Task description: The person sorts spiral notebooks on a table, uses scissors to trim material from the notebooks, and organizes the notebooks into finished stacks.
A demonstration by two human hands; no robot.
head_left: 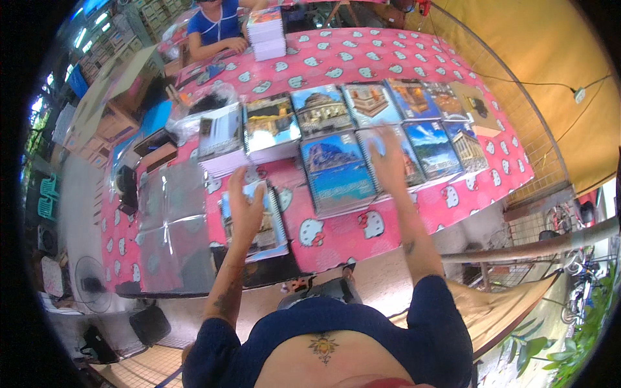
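My left hand (244, 208) lies flat on a spiral notebook (275, 229) with a photo cover near the front edge of a table with a pink patterned cloth (362, 61). My right hand (389, 160) rests with fingers spread on another spiral notebook (409, 152) in the front row of a display. Beside it lies a large notebook with a sea-and-rock cover (336, 171). Behind stand more stacks of photo-cover notebooks (320, 110) in a row.
Clear plastic sleeves (168, 226) lie at the table's left end. A person in a blue top (217, 29) sits at the far side beside a tall notebook stack (266, 33). A fan (90, 283) stands on the floor at left; a wire fence (517, 129) runs along the right.
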